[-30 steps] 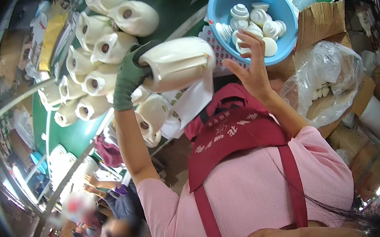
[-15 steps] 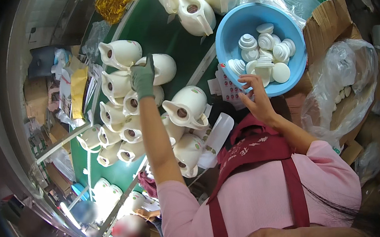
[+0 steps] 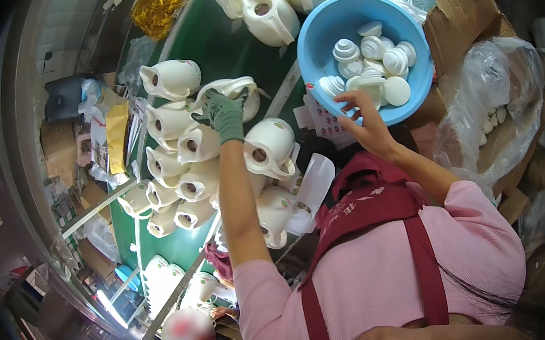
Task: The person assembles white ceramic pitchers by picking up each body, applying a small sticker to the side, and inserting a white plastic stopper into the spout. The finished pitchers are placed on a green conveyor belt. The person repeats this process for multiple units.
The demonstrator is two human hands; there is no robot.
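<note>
My left hand (image 3: pixel 225 114), in a grey-green glove, grips a white jug (image 3: pixel 227 87) from above at its near side. The fingers spread over the body, hiding part of it. That jug stands in a cluster of similar white jugs (image 3: pixel 166 123) with open round mouths and small printed decorations. At the near rim of a light-blue basin (image 3: pixel 311 36) hovers my bare right hand (image 3: pixel 368 123), fingers apart and slightly bent, with nothing visible in them. Several white stepped lids (image 3: pixel 395 61) lie heaped inside the basin.
More white jugs (image 3: pixel 270 19) stand at the far side of the green work surface (image 3: pixel 223 49). A cardboard box (image 3: pixel 462 11) and a clear plastic bag (image 3: pixel 510 88) with white pieces sit at right. Left are papers (image 3: pixel 119 136) and a metal rail (image 3: pixel 98 207). Another person works farther off.
My left hand has moved nearer and right, and the jug under it has turned, its handle now showing at the right. My right hand stays by the basin rim. The whole view has shifted slightly.
</note>
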